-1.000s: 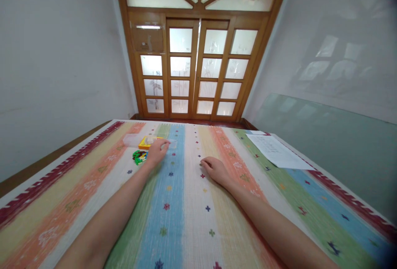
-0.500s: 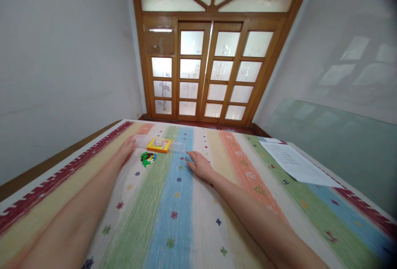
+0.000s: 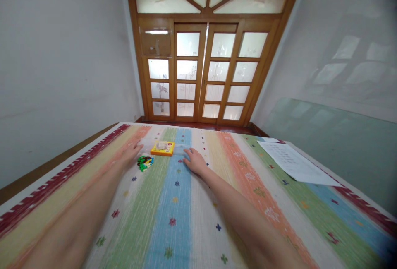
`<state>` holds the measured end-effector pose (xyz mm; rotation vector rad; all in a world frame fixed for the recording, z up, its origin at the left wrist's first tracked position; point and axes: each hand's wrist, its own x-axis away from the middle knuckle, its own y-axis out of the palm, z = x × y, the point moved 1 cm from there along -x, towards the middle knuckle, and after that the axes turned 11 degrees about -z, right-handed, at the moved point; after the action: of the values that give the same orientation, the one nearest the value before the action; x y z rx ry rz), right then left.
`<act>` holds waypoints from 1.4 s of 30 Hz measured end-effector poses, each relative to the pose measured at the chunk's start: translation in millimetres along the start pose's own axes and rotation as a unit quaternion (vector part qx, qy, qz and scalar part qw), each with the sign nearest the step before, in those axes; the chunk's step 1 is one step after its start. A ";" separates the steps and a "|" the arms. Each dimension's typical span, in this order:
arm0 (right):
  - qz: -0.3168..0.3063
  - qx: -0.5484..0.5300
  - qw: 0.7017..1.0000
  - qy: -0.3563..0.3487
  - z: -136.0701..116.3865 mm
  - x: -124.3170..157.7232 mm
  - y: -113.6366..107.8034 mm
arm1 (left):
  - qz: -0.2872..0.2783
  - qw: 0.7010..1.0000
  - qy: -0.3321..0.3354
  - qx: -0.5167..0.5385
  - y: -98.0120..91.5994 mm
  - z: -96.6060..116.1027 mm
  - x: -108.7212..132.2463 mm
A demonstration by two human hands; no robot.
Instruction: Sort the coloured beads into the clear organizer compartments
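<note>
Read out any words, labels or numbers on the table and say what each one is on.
Yellow box: printed label with a small red mark, too small to read.
Sheet of paper: rows of print, too blurred to read.
No text can be read anywhere else.

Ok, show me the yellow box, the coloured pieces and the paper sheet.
yellow box [image 3: 162,148], head view, top face.
coloured pieces [image 3: 144,162], head view, middle of heap.
paper sheet [image 3: 291,162], head view, middle of page.
</note>
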<state>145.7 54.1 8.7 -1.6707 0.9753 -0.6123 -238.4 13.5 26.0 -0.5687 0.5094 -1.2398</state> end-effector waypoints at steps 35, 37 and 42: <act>0.084 0.029 0.995 0.041 82.8 113.2 -65.8 | -0.169 0.906 0.291 -0.257 165.3 160.3 45.3; 0.078 0.026 0.996 0.041 74.9 103.1 -63.9 | -0.183 0.895 0.298 -0.278 172.2 166.2 40.7; 0.074 0.020 0.997 0.022 64.6 83.5 -58.0 | -0.194 0.884 0.292 -0.309 173.6 168.0 24.6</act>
<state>258.8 24.3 37.4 -1.5397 1.1006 -0.5675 1.4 49.2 38.6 -0.8597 1.3852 -1.6428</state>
